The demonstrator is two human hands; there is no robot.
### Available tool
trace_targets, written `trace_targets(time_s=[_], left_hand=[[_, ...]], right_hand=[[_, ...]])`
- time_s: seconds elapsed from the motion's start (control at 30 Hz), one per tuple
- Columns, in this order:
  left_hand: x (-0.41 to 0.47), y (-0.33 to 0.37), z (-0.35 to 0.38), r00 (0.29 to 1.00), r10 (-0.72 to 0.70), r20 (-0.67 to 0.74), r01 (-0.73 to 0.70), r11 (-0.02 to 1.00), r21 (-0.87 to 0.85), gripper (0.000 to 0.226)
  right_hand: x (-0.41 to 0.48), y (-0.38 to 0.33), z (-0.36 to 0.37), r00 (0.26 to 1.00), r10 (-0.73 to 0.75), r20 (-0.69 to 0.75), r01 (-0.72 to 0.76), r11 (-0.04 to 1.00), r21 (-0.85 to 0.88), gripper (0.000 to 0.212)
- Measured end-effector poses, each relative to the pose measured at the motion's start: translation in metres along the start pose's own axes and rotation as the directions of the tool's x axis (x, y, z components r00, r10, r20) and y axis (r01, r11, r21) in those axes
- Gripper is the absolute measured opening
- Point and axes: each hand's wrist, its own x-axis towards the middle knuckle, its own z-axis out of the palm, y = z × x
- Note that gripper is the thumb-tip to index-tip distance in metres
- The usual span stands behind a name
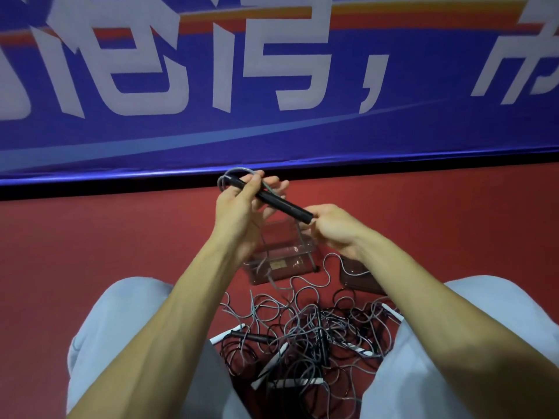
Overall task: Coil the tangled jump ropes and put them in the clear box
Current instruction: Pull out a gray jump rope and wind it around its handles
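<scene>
A black jump rope handle (282, 204) is held up in front of me, slanting down to the right. My left hand (242, 207) grips its upper end, where grey cord loops over the fingers. My right hand (335, 228) pinches its lower end. The cord trails down into the clear box (281, 264), which stands on the red floor just beneath my hands. A tangled pile of jump ropes (302, 337) with black and white handles lies on the floor between my knees.
The clear box's lid (357, 276) lies flat to the right of the box. A blue banner wall (272, 86) with large white characters rises just behind. My knees in light trousers (127, 328) flank the pile.
</scene>
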Motion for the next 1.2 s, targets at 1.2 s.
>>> trace_targets(time_s=[1.2], left_hand=[[0.005,-0.03,-0.026,0.946,-0.164,0.279,-0.294,-0.075,0.953,0.018]], right_hand=[[-0.019,-0.021,-0.02,0.941,-0.009,-0.338,0.03,0.998,0.057,0.032]])
